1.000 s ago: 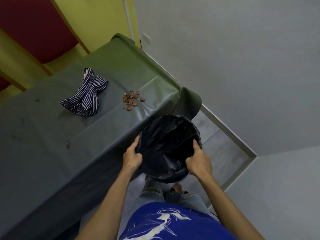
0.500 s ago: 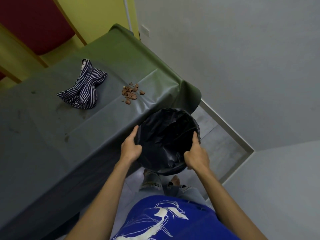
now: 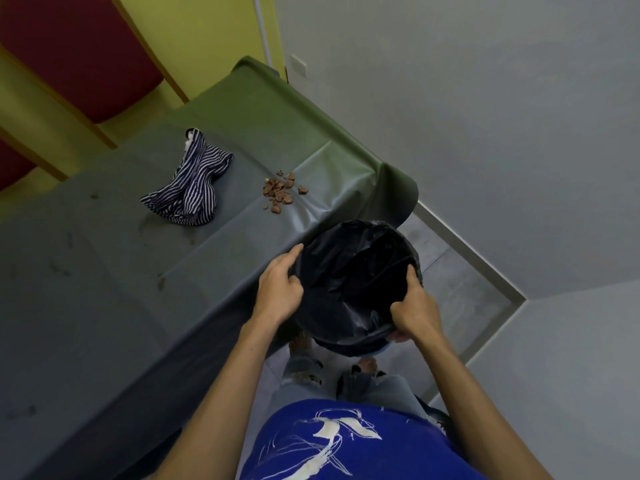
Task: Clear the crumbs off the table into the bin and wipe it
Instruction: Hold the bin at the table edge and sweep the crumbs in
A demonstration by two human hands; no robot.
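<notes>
A round bin (image 3: 353,282) lined with a black bag hangs beside the table's near edge, held by both hands. My left hand (image 3: 278,292) grips its left rim against the table edge. My right hand (image 3: 415,311) grips the right rim, thumb inside. A small heap of brown crumbs (image 3: 280,192) lies on the grey-green table cover (image 3: 104,289) near the corner, beyond the bin. A crumpled blue-and-white striped cloth (image 3: 190,181) lies left of the crumbs.
The table cover hangs over the corner (image 3: 394,188) close to the bin. Grey walls stand to the right, with a strip of grey floor (image 3: 460,289) below. A red chair (image 3: 79,53) with a wooden frame stands behind the table.
The bin has risen a little along the table edge with both hands still on its rim. The crumbs and cloth have not moved.
</notes>
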